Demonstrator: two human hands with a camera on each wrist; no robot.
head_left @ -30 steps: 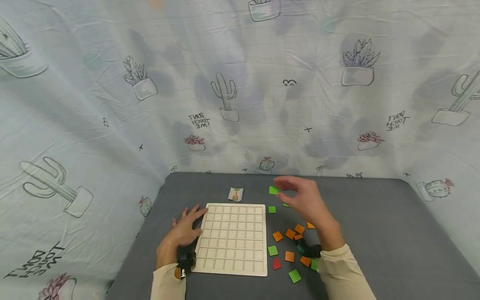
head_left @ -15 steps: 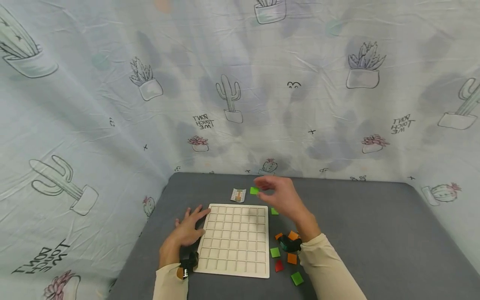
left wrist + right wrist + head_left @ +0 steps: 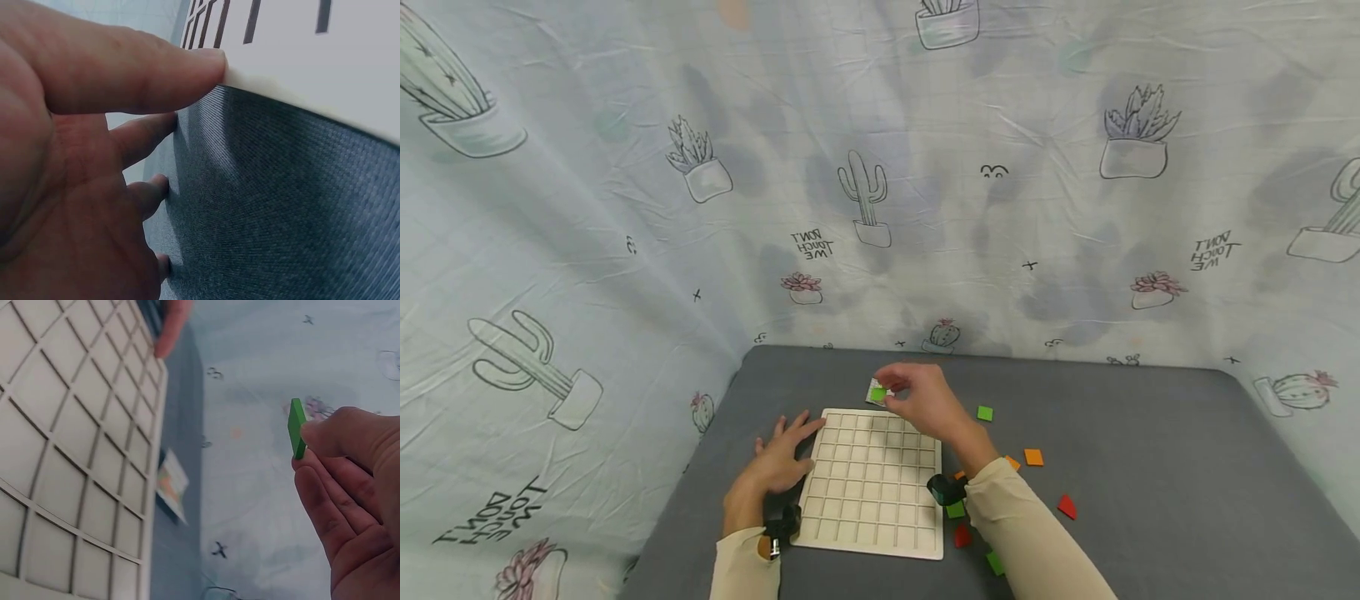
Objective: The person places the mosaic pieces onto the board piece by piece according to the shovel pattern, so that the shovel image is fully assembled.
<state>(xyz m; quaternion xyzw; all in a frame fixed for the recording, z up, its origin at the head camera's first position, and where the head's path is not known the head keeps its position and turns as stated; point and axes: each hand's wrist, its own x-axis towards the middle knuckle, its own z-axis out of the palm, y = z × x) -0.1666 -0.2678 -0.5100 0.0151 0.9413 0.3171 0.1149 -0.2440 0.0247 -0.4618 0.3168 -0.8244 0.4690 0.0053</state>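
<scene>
A pale gridded board (image 3: 868, 500) lies on the grey table. My left hand (image 3: 778, 462) rests against its left side with fingers spread; in the left wrist view the thumb (image 3: 156, 72) touches the board's edge. My right hand (image 3: 925, 404) is raised over the board's far right corner, which it partly hides. Between its thumb and fingers it pinches a thin green square tile (image 3: 297, 429). In the head view this tile overlaps a small printed card (image 3: 172, 486) lying just beyond the board's far edge.
Loose tiles lie right of the board, several hidden under my right forearm. Among them are a green square (image 3: 985, 413), an orange square (image 3: 1033, 457) and a red rounded piece (image 3: 1067, 507). A patterned cloth (image 3: 1000, 208) hangs behind the table.
My right hand has moved left with the green tile, from beyond the loose tiles to over the card. The left hand keeps its place at the board's edge.
</scene>
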